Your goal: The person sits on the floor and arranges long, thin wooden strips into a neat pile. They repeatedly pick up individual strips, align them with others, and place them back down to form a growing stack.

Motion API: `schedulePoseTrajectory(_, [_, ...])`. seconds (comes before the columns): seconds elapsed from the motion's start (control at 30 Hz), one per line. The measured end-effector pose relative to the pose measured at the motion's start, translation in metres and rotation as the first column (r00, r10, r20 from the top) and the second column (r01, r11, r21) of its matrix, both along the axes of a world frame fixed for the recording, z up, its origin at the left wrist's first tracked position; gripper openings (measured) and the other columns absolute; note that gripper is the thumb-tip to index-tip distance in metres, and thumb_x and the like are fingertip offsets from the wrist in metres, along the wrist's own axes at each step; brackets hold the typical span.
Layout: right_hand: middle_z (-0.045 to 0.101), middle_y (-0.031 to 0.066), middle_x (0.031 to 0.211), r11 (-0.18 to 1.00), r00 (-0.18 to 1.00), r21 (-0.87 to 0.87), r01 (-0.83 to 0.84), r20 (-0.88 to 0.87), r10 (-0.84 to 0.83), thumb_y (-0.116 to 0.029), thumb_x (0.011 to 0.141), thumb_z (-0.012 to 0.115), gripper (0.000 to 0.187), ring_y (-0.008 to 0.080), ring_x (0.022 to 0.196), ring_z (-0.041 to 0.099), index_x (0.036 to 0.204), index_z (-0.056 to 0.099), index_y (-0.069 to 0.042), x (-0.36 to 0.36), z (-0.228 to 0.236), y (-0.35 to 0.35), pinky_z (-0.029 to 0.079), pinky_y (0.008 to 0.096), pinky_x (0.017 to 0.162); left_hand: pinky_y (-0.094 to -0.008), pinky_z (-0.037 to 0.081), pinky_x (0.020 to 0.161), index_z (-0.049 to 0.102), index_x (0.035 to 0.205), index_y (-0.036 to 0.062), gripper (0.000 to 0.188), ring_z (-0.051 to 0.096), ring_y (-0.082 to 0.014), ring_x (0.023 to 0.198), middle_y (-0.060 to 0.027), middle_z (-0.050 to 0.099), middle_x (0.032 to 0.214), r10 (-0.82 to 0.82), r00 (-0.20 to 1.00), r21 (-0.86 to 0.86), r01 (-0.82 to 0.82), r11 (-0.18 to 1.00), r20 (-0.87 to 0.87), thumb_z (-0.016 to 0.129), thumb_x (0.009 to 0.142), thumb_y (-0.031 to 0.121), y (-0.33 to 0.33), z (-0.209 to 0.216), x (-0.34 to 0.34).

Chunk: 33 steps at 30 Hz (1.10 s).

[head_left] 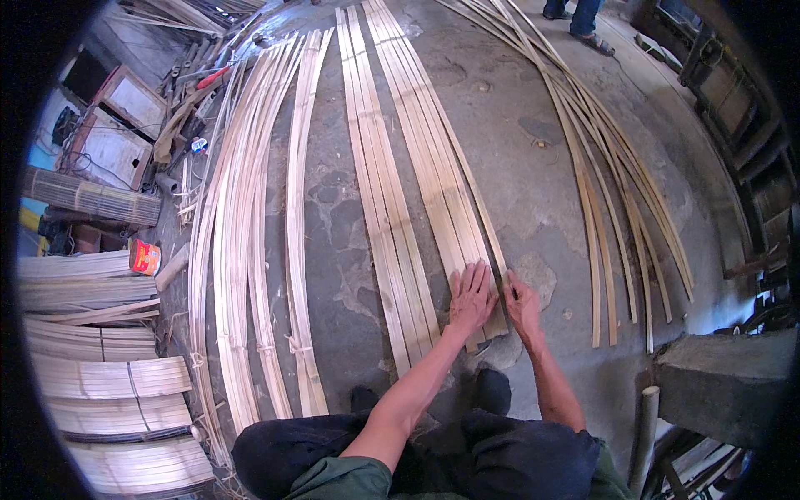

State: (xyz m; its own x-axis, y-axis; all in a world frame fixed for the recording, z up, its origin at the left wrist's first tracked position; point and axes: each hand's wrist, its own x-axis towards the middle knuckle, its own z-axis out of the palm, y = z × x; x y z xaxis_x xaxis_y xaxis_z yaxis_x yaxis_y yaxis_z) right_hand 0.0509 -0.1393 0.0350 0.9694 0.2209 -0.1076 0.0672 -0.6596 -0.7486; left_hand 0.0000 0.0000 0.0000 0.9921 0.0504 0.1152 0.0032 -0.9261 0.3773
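Resting the left hand (472,295) flat, barely spread, on pale strips (429,154) lying lengthwise on the floor (517,158); curling the right hand (523,302) narrow against the outermost strip (485,218), not clearly showing whether gripping

Pale tan strips (429,142), mottled grey floor (517,183), dark green sleeve (350,479)

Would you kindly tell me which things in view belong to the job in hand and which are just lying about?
In hand, it seems:
row of pale strips under the left hand
outermost strip, at the right hand
neighbouring row, probably

Lying about, apparently:
loose strips on the right
rolled slatted mat
red container
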Motion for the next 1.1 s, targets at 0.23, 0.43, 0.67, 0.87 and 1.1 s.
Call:
schedulePoseTrajectory(0.23, [0.066,0.0254,0.089,0.996,0.984,0.08,-0.028,0.178,0.014,-0.021,0.092,0.058,0.041,0.0274,0.078,0.067,0.13,0.058,-0.003,0.008,-0.024,-0.015,0.051,0.0384,0.071,-0.0518,0.013,0.118,0.029,0.149,0.0052,0.073,0.021,-0.0287,0.146,-0.01,0.026,0.156,-0.011,0.999,-0.015,0.011,1.0,0.039,0.059,0.09,0.036,-0.015,0.008,0.005])
schedulePoseTrajectory(0.43, [0.067,0.0265,0.094,0.997,0.993,0.012,0.074,-0.089,-0.072,-0.025,0.091,0.06,0.046,0.0341,0.074,0.066,0.131,0.057,-0.001,-0.002,0.019,0.007,0.051,0.0407,0.069,-0.0533,0.012,0.117,0.029,0.149,0.0044,0.073,0.022,-0.029,0.145,-0.0107,0.026,0.156,0.004,1.0,-0.016,-0.004,1.0,0.023,0.058,0.09,0.036,-0.002,0.004,-0.001])
schedulePoseTrajectory(0.67, [0.07,0.0211,0.103,0.963,0.988,0.256,0.087,0.104,-0.117,-0.016,0.094,0.059,0.04,0.018,0.089,0.065,0.128,0.057,0.004,-0.015,0.023,0.012,0.051,0.0309,0.079,-0.0497,0.018,0.117,0.036,0.145,0.003,0.068,0.028,-0.0311,0.142,-0.0137,0.034,0.152,-0.008,0.998,-0.021,0.009,1.0,0.055,0.06,0.088,0.032,0.002,0.0,-0.002])
schedulePoseTrajectory(0.87, [0.067,0.0058,0.09,0.943,0.996,0.328,0.053,0.052,-0.074,-0.014,0.095,0.06,0.039,0.0092,0.075,0.058,0.131,0.057,-0.001,-0.045,0.02,0.043,0.05,0.0263,0.068,-0.0432,0.042,0.1,0.052,0.129,-0.0035,0.043,0.056,-0.037,0.114,-0.0243,0.06,0.12,0.537,0.829,-0.666,-0.315,0.676,0.154,0.052,0.097,0.024,0.032,0.01,0.023])
schedulePoseTrajectory(1.1, [0.05,-0.0052,0.071,0.852,0.971,0.516,0.093,-0.237,0.037,-0.015,0.1,0.053,0.042,0.0043,0.058,0.044,0.142,0.049,-0.01,-0.078,-0.019,0.09,0.04,0.0225,0.05,-0.0414,0.044,0.097,0.044,0.137,-0.0069,0.053,0.058,-0.0368,0.114,-0.0296,0.059,0.119,0.465,0.801,-0.83,-0.515,0.214,-0.377,0.054,0.096,0.026,0.069,0.05,0.039])
